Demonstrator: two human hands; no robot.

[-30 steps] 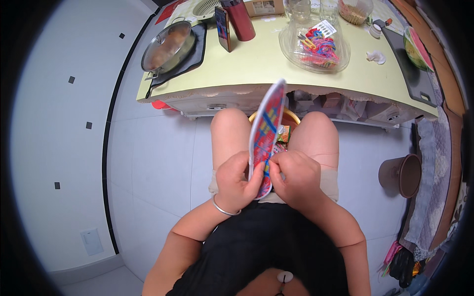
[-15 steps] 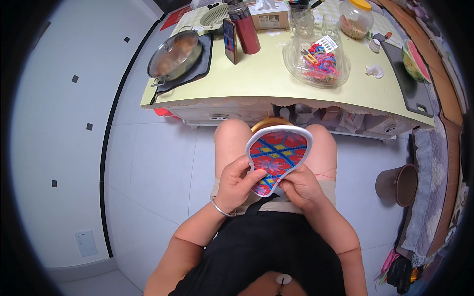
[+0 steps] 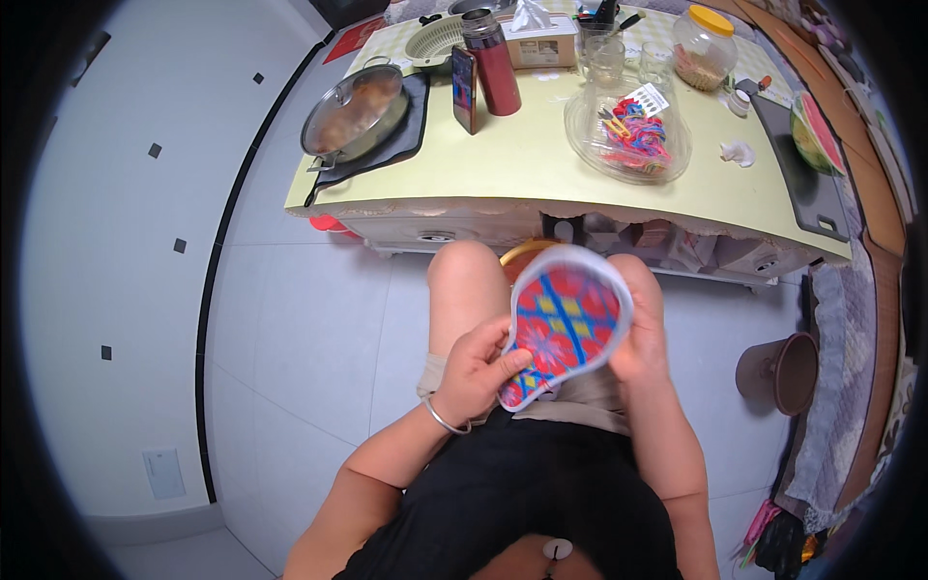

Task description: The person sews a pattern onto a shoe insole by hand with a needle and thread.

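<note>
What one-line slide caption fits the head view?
Seated person's left hand and right hand hold a colourful embroidered insole over the lap, before a cluttered table.

A low table (image 3: 541, 164) with a pale yellow-green top stands on a white tiled floor (image 3: 290, 319). At its left end a lidded steel pot (image 3: 353, 111) sits on a dark mat (image 3: 391, 135). Near it a phone (image 3: 464, 89) stands upright just beside a dark red flask (image 3: 493, 70), with a white colander (image 3: 437, 39) and a tissue box (image 3: 537, 39) behind. Toward the right lie a clear plastic container (image 3: 628, 135) of coloured threads, a glass cup (image 3: 606, 60), a yellow-lidded jar (image 3: 704, 46), and a black tray (image 3: 807, 169) carrying a watermelon slice (image 3: 815, 130). A brown bin (image 3: 778, 372) stands on the floor.
</note>
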